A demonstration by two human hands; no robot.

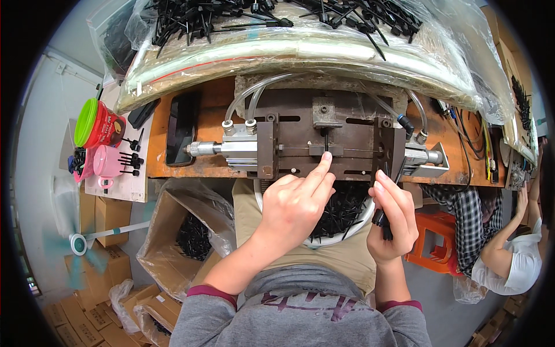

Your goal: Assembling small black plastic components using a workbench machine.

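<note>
Grey shirt (300, 329) foremost — white tub (321, 242) and carton (159, 243) hold black parts (341, 213).

I see one slim black part (326, 140) set in the metal fixture (358, 128). More black pieces (382, 224) sit bunched in the right hand (396, 220).

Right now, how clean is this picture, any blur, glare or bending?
In the head view, the fan has blades smeared teal, the plastic sheeting shows bright glare and its front edge bows; in the same view, black swallows the corners, while the left hand and right hand look fairly sharp.
</note>
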